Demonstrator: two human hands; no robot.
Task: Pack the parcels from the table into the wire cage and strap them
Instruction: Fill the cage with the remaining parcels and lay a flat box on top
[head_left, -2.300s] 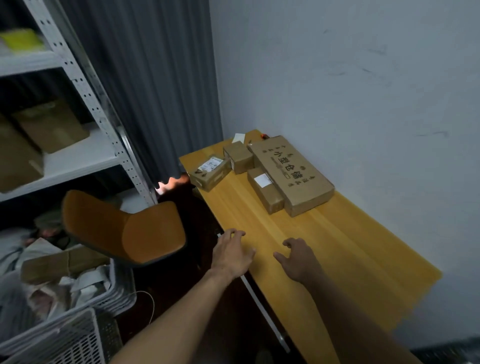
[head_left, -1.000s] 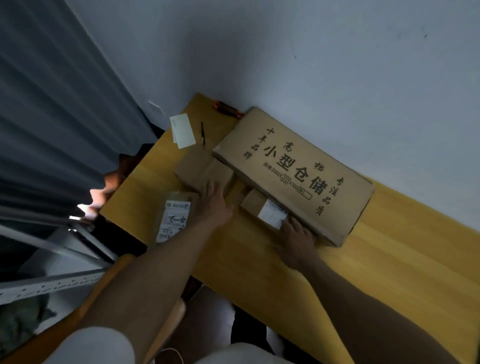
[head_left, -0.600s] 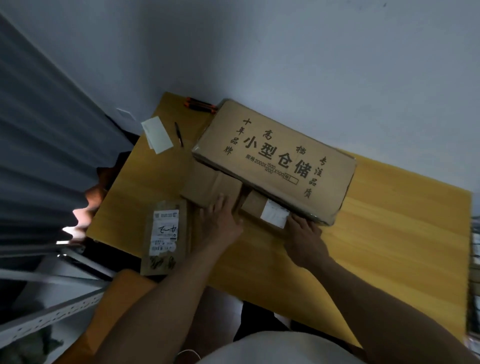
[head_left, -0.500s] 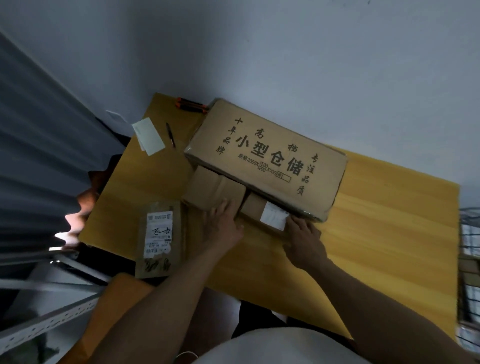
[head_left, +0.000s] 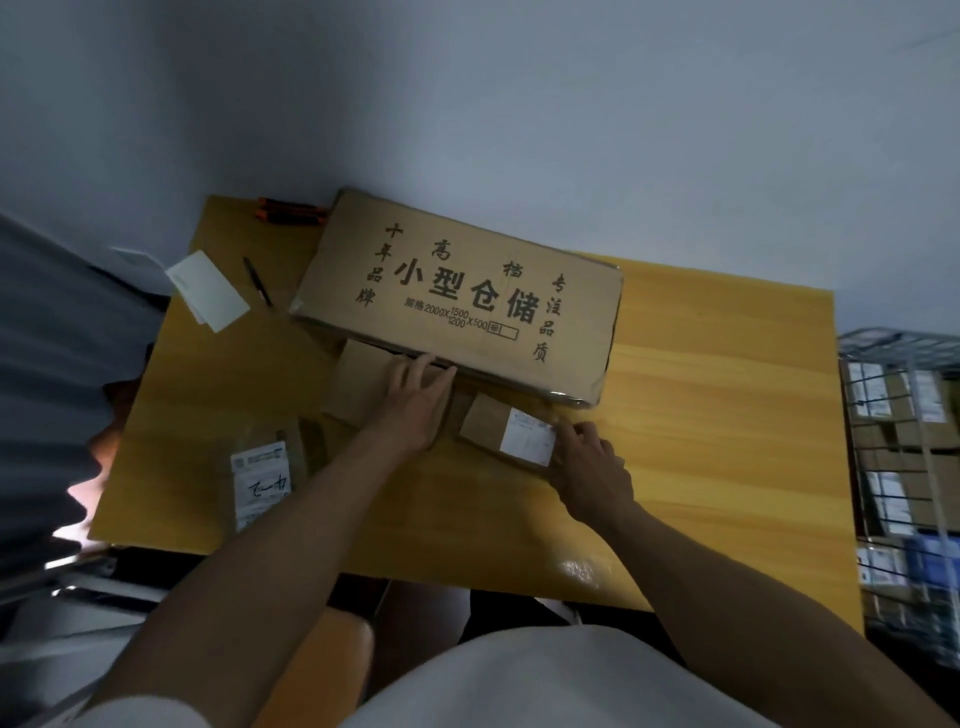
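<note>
Yellow wooden table against a pale wall, parcels bunched toward its far left corner, and this looks like the pick-up step! Left hand lies flat, fingers straight, on the plain small box, tight against the near side of the big printed carton. Right hand curls its fingers round the right end of the small labelled box just beside it. Brown cardboard, white shipping label, probably light enough for one hand. Next, I'd say: lift it clear and swing right to the wire cage off the table's right edge, already well stocked. Another labelled parcel waits at the near left edge.
</note>
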